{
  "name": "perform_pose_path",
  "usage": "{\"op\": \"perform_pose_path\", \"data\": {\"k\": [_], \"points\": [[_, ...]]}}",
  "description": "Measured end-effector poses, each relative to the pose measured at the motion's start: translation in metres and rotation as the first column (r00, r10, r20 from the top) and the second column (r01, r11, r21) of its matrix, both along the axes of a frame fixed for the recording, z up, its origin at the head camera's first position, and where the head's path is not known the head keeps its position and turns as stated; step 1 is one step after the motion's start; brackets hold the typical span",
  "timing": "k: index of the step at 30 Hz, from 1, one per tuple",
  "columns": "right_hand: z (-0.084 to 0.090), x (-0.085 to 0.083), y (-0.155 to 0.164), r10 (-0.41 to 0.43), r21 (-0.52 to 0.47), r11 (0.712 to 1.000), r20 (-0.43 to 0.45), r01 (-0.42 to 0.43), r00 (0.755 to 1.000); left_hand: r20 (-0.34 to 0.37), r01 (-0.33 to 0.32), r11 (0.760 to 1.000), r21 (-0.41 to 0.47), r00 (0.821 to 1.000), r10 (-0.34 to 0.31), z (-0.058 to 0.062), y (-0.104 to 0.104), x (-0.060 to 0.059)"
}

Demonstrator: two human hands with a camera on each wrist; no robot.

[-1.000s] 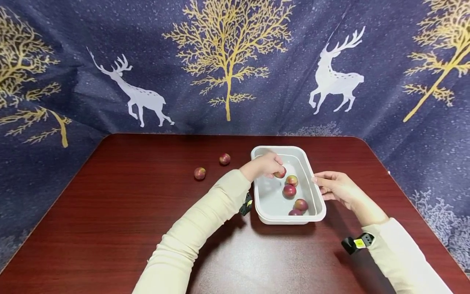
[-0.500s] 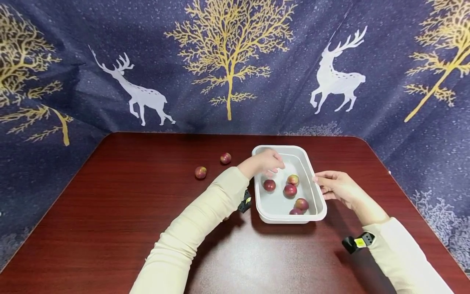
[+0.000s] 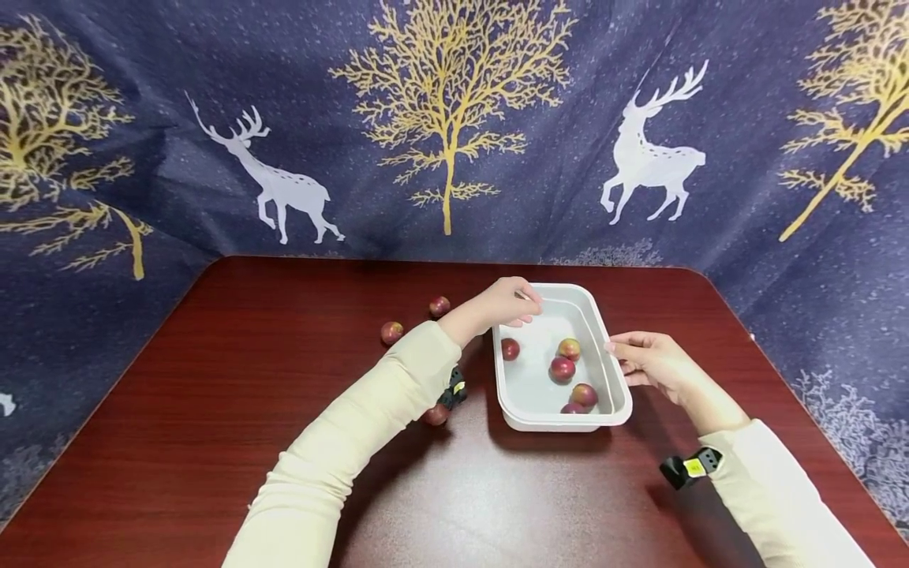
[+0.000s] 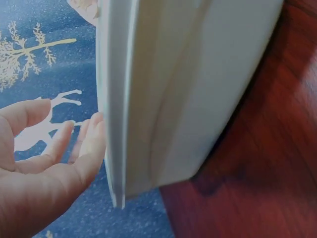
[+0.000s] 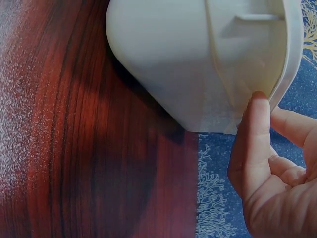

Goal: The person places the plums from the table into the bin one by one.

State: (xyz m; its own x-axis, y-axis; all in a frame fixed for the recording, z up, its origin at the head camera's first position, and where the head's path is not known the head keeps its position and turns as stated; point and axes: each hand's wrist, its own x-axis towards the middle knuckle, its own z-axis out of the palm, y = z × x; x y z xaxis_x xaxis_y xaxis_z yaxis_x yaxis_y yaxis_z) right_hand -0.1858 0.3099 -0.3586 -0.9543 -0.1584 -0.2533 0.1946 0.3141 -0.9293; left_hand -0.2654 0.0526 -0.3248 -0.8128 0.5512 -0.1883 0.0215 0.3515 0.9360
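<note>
A white plastic tub stands on the table with several red-and-yellow plums inside. One plum lies by its left wall, and another plum is near the middle. My left hand hovers over the tub's far left rim, holding nothing, its fingers loosely bent. In the left wrist view these fingers are beside the rim; whether they touch it is unclear. My right hand pinches the tub's right rim. The right wrist view shows a finger against the outer wall below the rim.
Left of the tub, a plum and another plum lie on the dark red table. A third plum shows partly behind the left forearm. A blue cloth with deer and trees hangs behind.
My left hand has let go of a plum inside the tub and moved up and left to the rim. That plum has rolled to the left wall. The right hand keeps its place.
</note>
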Motion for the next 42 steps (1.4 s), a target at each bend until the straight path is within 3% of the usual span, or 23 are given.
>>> {"op": "perform_pose_path", "data": {"k": [7,12,18,23,28,32,36,42], "points": [[0.003,0.001,-0.003,-0.004,0.001,1.000,0.000,0.004,1.000,-0.064,-0.021,1.000,-0.014,0.998,0.020,0.015,-0.021,0.009],[0.002,0.001,-0.004,-0.004,-0.007,1.000,0.011,0.005,1.000,-0.160,0.010,0.999,-0.050,0.987,-0.018,0.020,-0.037,0.019],[-0.001,0.001,-0.004,-0.003,-0.026,1.000,0.006,0.003,1.000,-0.352,0.043,0.994,-0.100,0.933,-0.075,0.016,-0.056,0.026],[0.000,0.002,-0.005,-0.017,-0.022,1.000,-0.005,0.017,1.000,-0.426,0.069,0.993,-0.099,0.899,-0.105,0.010,-0.073,0.034],[0.002,0.002,-0.006,-0.019,-0.014,1.000,-0.007,0.019,1.000,-0.475,0.070,0.980,-0.186,0.867,-0.152,0.006,-0.088,0.048],[0.002,0.002,-0.007,-0.016,-0.020,1.000,-0.010,0.015,1.000,-0.466,0.078,0.963,-0.257,0.863,-0.195,0.003,-0.096,0.060],[0.001,0.002,-0.007,-0.020,-0.039,0.999,-0.013,0.019,1.000,-0.459,0.029,0.941,-0.336,0.867,-0.191,-0.004,-0.101,0.070],[0.000,0.002,-0.008,-0.039,-0.051,0.998,-0.004,0.038,0.999,-0.408,-0.031,0.896,-0.444,0.897,-0.170,-0.019,-0.109,0.082]]}}
